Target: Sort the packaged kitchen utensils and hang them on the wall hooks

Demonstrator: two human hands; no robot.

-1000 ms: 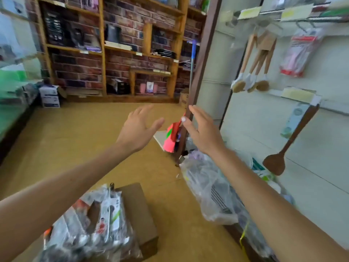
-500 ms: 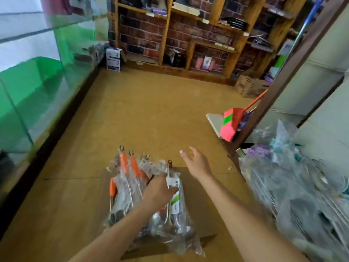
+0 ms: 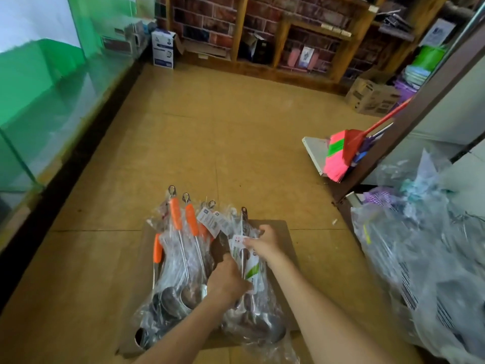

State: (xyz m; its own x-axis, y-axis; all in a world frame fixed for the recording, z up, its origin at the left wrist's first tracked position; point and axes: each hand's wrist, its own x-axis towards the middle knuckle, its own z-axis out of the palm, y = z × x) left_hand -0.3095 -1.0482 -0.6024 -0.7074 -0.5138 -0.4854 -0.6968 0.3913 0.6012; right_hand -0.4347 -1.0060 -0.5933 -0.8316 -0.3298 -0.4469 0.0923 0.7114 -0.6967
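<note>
A pile of packaged ladles (image 3: 183, 261) in clear plastic, some with orange handles, lies on a flat cardboard sheet (image 3: 284, 229) on the floor. My left hand (image 3: 227, 281) grips the shaft of a steel ladle with a white and green label (image 3: 250, 264) on the right side of the pile. My right hand (image 3: 265, 241) pinches the top of that same package near its label. The wall hooks are out of view.
A big clear bag of more packaged goods (image 3: 425, 269) sits to the right. A pink and green broom (image 3: 341, 153) leans on a brown post. Wooden shelves (image 3: 286, 38) and boxes stand at the back; a green glass counter (image 3: 39, 101) runs along the left.
My view dropped from the wall display to the floor pile. Both hands came down; the left one took the labelled ladle's shaft and the right one moved onto its top.
</note>
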